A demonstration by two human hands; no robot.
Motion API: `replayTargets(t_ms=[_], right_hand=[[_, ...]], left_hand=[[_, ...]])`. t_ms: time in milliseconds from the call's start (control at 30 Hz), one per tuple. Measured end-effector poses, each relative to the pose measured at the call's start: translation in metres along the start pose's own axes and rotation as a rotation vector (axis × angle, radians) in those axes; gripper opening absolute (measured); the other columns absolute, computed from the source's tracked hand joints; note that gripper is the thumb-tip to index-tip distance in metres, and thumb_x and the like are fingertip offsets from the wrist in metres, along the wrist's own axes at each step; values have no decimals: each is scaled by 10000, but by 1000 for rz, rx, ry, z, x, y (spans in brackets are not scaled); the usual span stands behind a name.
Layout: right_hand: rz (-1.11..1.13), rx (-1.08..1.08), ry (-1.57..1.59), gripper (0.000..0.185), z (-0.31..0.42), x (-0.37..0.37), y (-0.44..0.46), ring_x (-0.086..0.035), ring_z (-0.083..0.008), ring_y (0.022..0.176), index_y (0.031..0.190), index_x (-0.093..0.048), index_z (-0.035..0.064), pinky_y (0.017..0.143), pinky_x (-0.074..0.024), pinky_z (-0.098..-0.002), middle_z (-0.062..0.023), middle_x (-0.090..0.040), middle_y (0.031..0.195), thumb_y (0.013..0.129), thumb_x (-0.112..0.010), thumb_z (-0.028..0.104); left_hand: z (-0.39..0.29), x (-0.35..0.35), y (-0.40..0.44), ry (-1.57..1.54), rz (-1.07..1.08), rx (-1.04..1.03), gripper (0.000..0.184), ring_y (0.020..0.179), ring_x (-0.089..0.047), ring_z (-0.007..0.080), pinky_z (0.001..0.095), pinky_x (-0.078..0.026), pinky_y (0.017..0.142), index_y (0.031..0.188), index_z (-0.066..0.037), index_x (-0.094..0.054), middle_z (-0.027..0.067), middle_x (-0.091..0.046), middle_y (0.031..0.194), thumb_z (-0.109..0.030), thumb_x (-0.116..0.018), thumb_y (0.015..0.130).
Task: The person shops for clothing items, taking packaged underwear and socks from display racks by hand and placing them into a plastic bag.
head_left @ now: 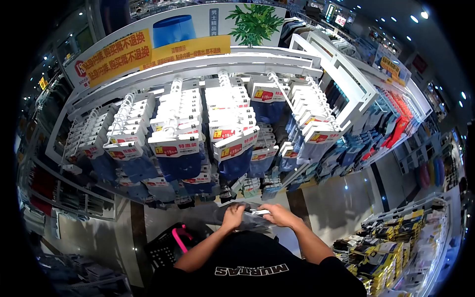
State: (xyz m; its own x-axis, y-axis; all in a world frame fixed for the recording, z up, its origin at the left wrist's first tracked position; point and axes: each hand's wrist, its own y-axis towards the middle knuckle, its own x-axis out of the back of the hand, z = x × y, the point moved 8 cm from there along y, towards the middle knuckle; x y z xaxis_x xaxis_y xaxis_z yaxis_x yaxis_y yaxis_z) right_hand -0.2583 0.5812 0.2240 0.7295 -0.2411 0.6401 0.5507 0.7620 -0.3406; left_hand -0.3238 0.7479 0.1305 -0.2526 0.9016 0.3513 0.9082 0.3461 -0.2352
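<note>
In front of my body, below the display rack, I hold a clear plastic package (251, 222) with something dark and grey in it. My left hand (232, 217) is closed on its left side. My right hand (278, 216) pinches its right side, by a white strip (261, 212) that looks like a hanger top. The contents are too blurred to name. Close ahead hang packs of blue underwear (180, 166) with white header cards (175, 148) and red-and-yellow price labels. To the left of my legs is a black basket (161, 252) with a pink handle (181, 238).
The white rack (193, 67) spans the space ahead, its hooks full of packs reaching out toward me. Yellow notices (118, 57) sit on top. At lower right stands a shelf of yellow-and-black packs (381, 252). Tiled floor (336, 198) shows between the displays.
</note>
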Motion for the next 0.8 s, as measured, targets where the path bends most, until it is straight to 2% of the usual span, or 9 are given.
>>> replayTargets(t_ms=[33,67,100,167,300,333,433,633,800], right_hand=[[17,-77,64,367,-3,7,-6,-641,-398,937,1239,-588,92,815,-502,-418,-210,-675,1049,877,-633,129],[-108,41,60,358,4,22,-10,-666,-327,900,1231,-590,111,798,-501,-371,-200,-681,1001,879,-651,132],[-207,75,201,323,5,34,-15,-658,-229,896,1198,-590,66,812,-500,-339,-157,-684,996,885,-648,125],[-418,161,360,305,11,63,-26,-619,-163,940,1178,-573,27,837,-493,-311,-115,-678,1042,889,-643,94],[-793,202,590,288,-4,107,-27,-582,-138,1008,1188,-544,-8,901,-464,-280,-78,-622,1097,913,-614,40],[-822,212,772,288,-10,111,-23,-576,-134,1010,1199,-534,-7,903,-462,-278,-80,-609,1105,923,-604,37],[-894,257,1115,356,-14,128,-13,-566,-147,1048,1269,-467,1,941,-450,-285,-95,-576,1149,936,-590,28],[-877,332,1147,561,24,152,5,-565,-181,1114,1331,-423,-49,990,-443,-310,-124,-570,1214,828,-669,-72],[-1071,318,907,323,34,169,19,-620,-153,988,1125,-602,-83,901,-475,-284,-109,-655,1105,820,-683,-17]], left_hand=[[3,2,0,-26,-9,24,439,901,-639,438,460,-480,811,1020,20,-667,270,-662,916,-372,-492,925],[5,4,0,-52,-7,64,412,888,-648,425,444,-487,802,1055,17,-665,255,-674,914,-342,-507,929],[3,5,-1,-62,-10,48,402,875,-650,417,439,-489,793,1054,20,-663,254,-673,903,-331,-514,930],[-3,12,-3,-81,-30,20,380,851,-656,402,428,-493,776,1052,25,-660,254,-672,881,-310,-528,931],[8,12,-3,-103,-4,131,385,731,-666,313,402,-490,680,1042,43,-646,208,-632,730,-313,-539,942],[16,11,1,-121,-41,63,364,619,-643,274,395,-483,604,1020,36,-649,175,-613,678,-306,-546,949],[0,20,-8,-165,-75,78,343,516,-602,249,388,-472,532,998,35,-649,160,-615,655,-291,-555,952],[2,23,-17,-241,-107,122,346,467,-539,155,346,-432,457,918,35,-642,51,-528,570,-303,-575,948],[4,24,-21,-189,-64,92,422,432,-508,143,341,-400,426,692,4,-550,38,-479,513,-326,-569,954]])
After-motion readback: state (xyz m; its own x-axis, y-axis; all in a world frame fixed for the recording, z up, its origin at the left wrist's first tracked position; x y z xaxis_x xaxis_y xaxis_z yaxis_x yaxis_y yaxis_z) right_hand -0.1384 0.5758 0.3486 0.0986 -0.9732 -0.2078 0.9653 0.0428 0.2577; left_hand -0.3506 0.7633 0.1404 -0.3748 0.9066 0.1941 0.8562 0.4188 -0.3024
